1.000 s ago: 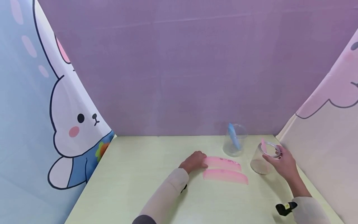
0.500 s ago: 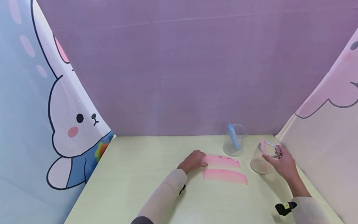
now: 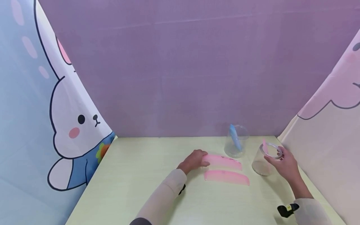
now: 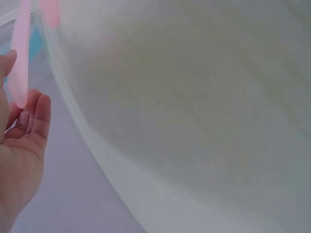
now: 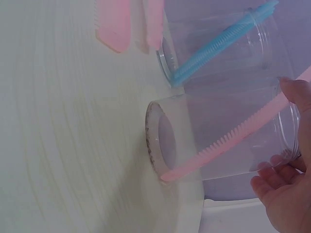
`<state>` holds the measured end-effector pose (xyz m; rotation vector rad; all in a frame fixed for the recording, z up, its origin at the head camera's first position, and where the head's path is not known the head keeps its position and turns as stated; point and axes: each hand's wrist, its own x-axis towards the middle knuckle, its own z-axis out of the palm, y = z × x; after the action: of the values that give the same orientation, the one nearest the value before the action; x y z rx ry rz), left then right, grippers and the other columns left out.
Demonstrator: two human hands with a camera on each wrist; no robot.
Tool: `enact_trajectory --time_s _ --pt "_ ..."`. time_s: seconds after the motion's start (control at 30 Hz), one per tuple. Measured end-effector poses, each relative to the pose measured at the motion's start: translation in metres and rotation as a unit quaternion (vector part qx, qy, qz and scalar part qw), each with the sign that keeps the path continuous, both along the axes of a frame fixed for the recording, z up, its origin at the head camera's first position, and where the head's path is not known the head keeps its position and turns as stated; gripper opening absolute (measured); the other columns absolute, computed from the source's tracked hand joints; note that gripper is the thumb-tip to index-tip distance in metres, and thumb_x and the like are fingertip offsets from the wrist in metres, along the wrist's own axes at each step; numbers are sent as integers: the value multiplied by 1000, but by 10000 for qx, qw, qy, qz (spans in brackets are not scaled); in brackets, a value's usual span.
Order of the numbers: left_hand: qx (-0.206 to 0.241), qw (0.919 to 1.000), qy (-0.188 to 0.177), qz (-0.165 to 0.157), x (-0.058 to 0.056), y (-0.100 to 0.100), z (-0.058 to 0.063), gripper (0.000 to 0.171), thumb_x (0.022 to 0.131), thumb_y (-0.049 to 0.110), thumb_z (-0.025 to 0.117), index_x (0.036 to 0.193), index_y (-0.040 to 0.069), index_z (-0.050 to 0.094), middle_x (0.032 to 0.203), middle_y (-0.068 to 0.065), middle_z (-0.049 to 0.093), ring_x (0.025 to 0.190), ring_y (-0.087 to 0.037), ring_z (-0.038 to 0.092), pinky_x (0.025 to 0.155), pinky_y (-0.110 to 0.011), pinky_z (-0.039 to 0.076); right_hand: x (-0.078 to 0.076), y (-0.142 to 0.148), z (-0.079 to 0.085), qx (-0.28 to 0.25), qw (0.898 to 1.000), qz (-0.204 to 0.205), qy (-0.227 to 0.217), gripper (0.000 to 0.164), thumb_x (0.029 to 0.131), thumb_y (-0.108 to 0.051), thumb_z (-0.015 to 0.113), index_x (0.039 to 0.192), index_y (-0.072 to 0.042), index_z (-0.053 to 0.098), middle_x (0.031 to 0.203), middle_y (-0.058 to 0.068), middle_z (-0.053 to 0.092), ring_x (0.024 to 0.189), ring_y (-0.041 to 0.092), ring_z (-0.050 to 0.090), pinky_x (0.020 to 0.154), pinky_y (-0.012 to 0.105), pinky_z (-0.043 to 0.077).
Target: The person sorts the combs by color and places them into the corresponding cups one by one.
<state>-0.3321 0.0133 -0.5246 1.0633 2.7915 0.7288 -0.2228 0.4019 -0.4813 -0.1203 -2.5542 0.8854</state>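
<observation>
Pinching comb point(image 3: 223, 160), L hand point(image 3: 194, 160), teeth point(image 3: 223, 166) unclear

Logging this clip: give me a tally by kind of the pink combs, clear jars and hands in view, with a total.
Pink combs: 3 (held comb, loose comb, comb in the front jar)
Clear jars: 2 (front jar, rear jar)
Hands: 2 (left hand, right hand)
Total: 7

1. Your left sleeve point(image 3: 164, 194) is pale, with a dark end point(image 3: 141, 221).
2. Beside its cuff sits a black piece point(image 3: 182, 189).
3. Right of it, your pale right sleeve point(image 3: 311, 212) has a yellow-marked black device point(image 3: 284, 211).
</observation>
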Motion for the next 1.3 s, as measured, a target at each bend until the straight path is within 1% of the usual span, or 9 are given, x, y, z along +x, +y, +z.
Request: enact_trajectory --time_s 0.1,0.2,0.3,0.43,0.7,0.97,1.1,1.2,1.3 --pt "211 9996 82 -159 -1 2 3 27 92 29 77 85 10 58 70 7 36 69 -7 41 68 -19 37 0 0 0 -12 10000 -18 8 56 84 -31 82 118 5 57 95 16 59 73 2 45 60 26 38" --pt "453 9982 239 -316 -3 5 8 33 92 28 77 79 14 51 68 8 32 67 -6 37 66 -17 34 0 0 0 10 10000 -25 12 57 84 -32 82 120 5 57 95 16 60 73 1 45 60 25 38" --pt "655 9964 356 -398 -3 7 13 35 93 29 76 78 16 47 68 8 32 66 -5 34 65 -17 33 -1 1 -1 19 10000 -14 7 57 84 -32 83 120 5 58 94 16 60 73 1 45 60 26 38" --pt "850 9946 398 -440 -2 10 24 38 94 30 74 78 11 45 68 6 31 65 -7 31 64 -19 32 -1 1 -2 -4 10000 -7 -23 54 84 -32 82 116 4 58 92 14 58 71 3 45 59 26 38" --pt "1001 9932 494 -342 -3 17 47 37 95 31 73 79 12 46 68 5 32 65 -7 33 63 -18 31 -1 1 -2 -40 10000 -27 -80 51 85 -33 82 112 2 56 91 13 56 70 5 45 58 27 38" --pt "1032 9916 737 -248 -3 29 62 25 93 33 75 88 14 59 69 8 42 66 -5 39 61 -15 32 2 0 -1 -23 10000 -24 -36 48 85 -31 82 109 1 57 89 12 56 69 5 45 57 27 37" --pt "1016 9914 797 -231 -3 36 68 25 93 33 75 89 13 62 71 6 47 66 -6 41 60 -16 33 2 -1 -1 -10 10000 -41 -43 46 85 -31 82 105 0 55 87 11 54 68 6 44 57 28 36" --pt "1000 9920 750 -184 -2 42 73 23 93 33 75 97 12 67 78 4 57 69 -7 46 62 -16 37 2 -1 -1 -12 10000 -26 -56 45 85 -32 82 103 -1 54 87 11 53 67 7 43 56 29 36" --pt "924 9933 684 -129 -1 47 78 27 93 33 75 110 12 71 90 3 68 77 -8 51 67 -17 40 1 -1 -1 -16 10000 -6 -31 45 85 -32 82 102 -1 53 87 11 53 67 7 43 56 29 36"
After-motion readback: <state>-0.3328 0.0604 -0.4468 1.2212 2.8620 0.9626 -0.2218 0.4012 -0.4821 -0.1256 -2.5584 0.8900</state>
